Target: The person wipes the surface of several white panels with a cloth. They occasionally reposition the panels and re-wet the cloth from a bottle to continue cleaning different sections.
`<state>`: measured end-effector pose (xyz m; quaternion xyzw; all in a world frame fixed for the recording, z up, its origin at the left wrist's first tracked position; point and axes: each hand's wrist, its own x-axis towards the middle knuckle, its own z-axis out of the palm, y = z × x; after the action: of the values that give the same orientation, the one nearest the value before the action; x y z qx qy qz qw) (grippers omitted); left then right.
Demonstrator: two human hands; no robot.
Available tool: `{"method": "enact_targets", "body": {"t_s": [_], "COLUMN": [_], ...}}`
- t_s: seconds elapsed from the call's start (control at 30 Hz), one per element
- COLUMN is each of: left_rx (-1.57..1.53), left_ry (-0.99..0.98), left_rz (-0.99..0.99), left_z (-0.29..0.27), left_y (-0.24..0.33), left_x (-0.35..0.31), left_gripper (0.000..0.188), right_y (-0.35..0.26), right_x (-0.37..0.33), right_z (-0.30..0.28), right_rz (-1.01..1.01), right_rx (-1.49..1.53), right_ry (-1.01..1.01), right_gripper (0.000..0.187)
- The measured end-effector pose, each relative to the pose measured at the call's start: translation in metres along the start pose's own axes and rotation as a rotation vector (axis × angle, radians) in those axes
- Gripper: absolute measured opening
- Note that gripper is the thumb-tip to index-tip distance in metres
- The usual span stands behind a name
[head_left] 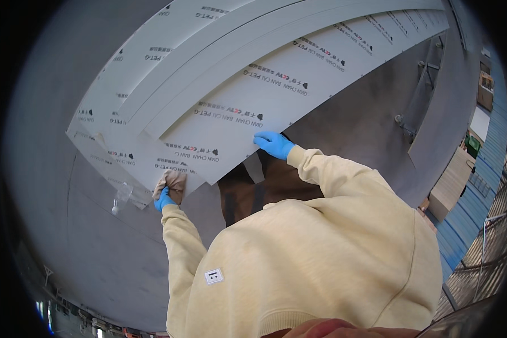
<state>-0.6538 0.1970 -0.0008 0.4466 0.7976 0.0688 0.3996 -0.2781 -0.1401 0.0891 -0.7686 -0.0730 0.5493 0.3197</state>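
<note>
My left hand (pixel 164 199), in a blue glove, is closed on a bunched brown cloth (pixel 173 185). The cloth presses against the near left end of the top white panel (pixel 208 141), which has a printed film. Farther right, my right hand (pixel 272 145), gloved in blue too, lies on this panel's near edge. Its fingers are stretched out over the surface and hold nothing that I can see. Long, narrow white strips (pixel 208 67) lie lengthwise across the stacked panels.
Left of the cloth is a small clear bottle-like object (pixel 116 206), beside transparent plastic. A wheeled metal frame (pixel 414 121) shows under the panels at the right. Beyond it are a tan box (pixel 449 183), a green item (pixel 472 145) and blue corrugated sheeting (pixel 479 197).
</note>
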Motion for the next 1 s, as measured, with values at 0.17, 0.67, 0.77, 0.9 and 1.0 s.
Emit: {"method": "enact_targets", "body": {"t_s": [0.17, 0.67, 0.77, 0.9, 1.0], "left_rx": [-0.477, -0.632, -0.574, -0.303, -0.229], "left_ry": [0.019, -0.713, -1.006, -1.100, -0.839], "left_rz": [-0.066, 0.034, -0.102, 0.004, 0.185], "left_z": [0.028, 0.221, 0.223, 0.225, 0.220], "left_y": [0.088, 0.199, 0.213, 0.229, 0.209], "left_x": [-0.098, -0.386, -0.390, -0.395, -0.397], "left_gripper": [0.039, 0.037, 0.043, 0.060, 0.064], "right_y": [-0.005, -0.077, -0.074, -0.061, -0.029], "right_x": [0.002, 0.019, 0.018, 0.021, 0.041], "right_z": [-0.021, -0.125, -0.152, -0.189, -0.268], "right_rz": [-0.011, 0.006, -0.043, -0.099, -0.114], "right_rx": [0.125, 1.243, 1.233, 1.065, 0.725], "right_ry": [0.028, -0.527, -0.538, -0.313, 0.335], "right_gripper": [0.047, 0.058, 0.054, 0.045, 0.048]}}
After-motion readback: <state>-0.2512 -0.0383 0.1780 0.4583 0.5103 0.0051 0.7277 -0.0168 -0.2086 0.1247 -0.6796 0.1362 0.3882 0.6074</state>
